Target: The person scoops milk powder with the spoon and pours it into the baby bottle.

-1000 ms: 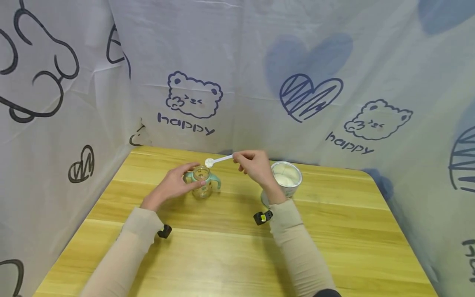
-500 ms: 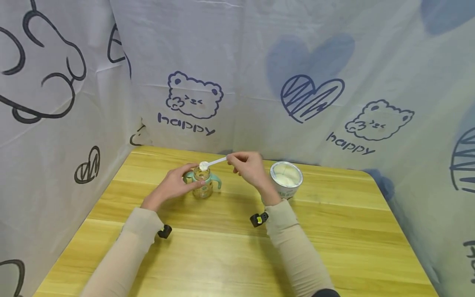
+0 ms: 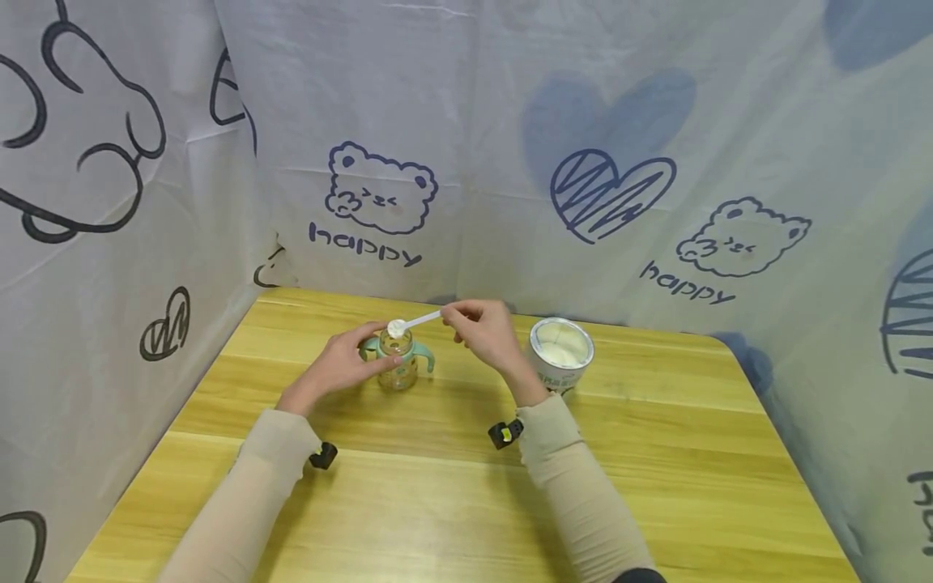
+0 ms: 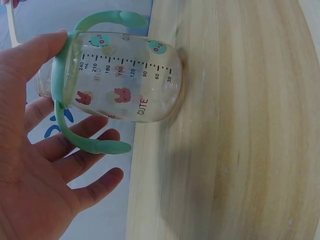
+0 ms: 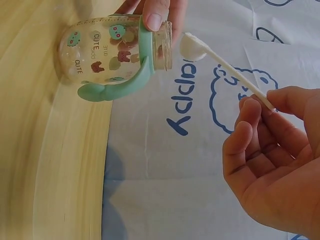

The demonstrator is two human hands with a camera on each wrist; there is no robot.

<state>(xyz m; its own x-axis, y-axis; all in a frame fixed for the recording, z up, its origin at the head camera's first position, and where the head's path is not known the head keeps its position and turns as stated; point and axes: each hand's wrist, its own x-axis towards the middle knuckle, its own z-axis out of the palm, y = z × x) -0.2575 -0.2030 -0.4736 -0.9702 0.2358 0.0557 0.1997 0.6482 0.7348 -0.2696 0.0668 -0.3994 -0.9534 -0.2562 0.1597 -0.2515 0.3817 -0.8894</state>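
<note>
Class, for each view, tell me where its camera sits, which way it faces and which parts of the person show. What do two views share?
Head: worn on the head, facing forward and down over the table; left hand, right hand and both sleeves show.
Left wrist: worn there, facing the bottle; chiefly the left hand shows.
Right wrist: worn there, facing the scoop and bottle; right hand and part of the left show.
Shared: both wrist views show the bottle.

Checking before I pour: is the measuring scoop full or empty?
Full: white powder fills the measuring scoop, as head and right wrist views show.
</note>
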